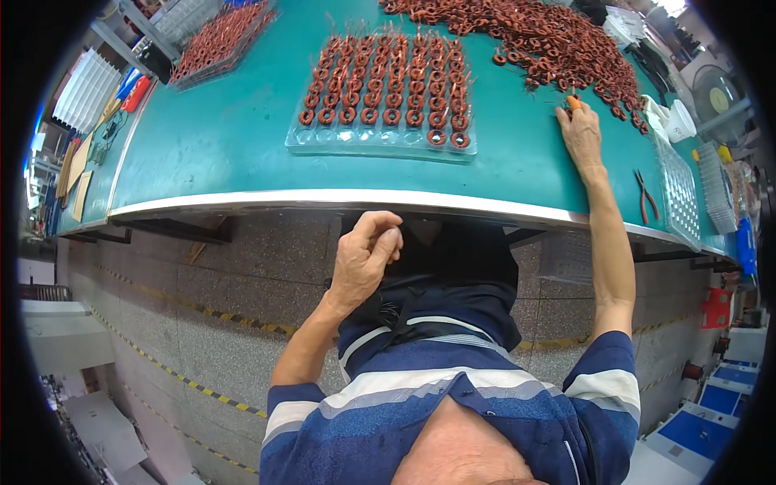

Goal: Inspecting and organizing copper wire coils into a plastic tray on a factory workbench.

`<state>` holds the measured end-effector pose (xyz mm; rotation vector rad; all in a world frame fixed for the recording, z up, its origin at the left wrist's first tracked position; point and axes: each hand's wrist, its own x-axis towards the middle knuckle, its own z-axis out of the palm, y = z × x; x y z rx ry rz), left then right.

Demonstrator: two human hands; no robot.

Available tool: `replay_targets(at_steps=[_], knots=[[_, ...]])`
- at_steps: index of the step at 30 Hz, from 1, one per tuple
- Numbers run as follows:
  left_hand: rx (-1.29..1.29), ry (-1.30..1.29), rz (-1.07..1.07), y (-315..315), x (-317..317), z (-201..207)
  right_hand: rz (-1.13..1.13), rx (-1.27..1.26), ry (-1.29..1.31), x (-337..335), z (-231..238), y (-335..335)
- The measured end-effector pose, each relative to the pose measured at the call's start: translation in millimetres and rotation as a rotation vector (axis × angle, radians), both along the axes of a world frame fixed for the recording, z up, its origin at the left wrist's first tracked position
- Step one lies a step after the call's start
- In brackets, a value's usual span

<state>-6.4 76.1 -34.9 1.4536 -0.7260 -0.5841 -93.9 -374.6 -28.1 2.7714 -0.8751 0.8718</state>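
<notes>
Coils (566,50) are lying heaped at upper right; the right hand (580,133) is resting at their edge, its grip unclear. If coils are hooking together, pulling could be scattering neighbours. Centrally, the left hand (362,257) is hovering apart, loosely curled.

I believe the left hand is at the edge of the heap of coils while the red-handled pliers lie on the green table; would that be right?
Not quite: the head view shows the right hand at the edge of the heap of coils, while the red-handled pliers do lie on the green table.
</notes>
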Motion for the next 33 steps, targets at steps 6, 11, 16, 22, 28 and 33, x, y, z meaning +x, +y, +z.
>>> replay_targets(at_steps=[6, 11, 16, 22, 28, 33], knots=[[0.021, -0.027, 0.011, 0, -7, 8, 0.191, -0.081, -0.144, 10, 10, 24], [0.014, -0.040, -0.014, -7, -8, 12, 0.328, 0.099, -0.312, 2, 12, 25], [0.044, 0.010, -0.048, -13, -12, 8, 0.265, 0.276, -0.518, 1, 12, 31], [0.069, -0.014, -0.123, -27, -9, 4, 0.147, 0.511, -0.626, 0, 15, 19], [0.146, -0.480, -0.283, -43, -2, -18, 0.119, 0.552, -0.646, -2, 16, 19], [0.604, -0.698, -0.733, -36, 3, -63, 0.077, 0.508, -0.606, 0, 15, 19]])
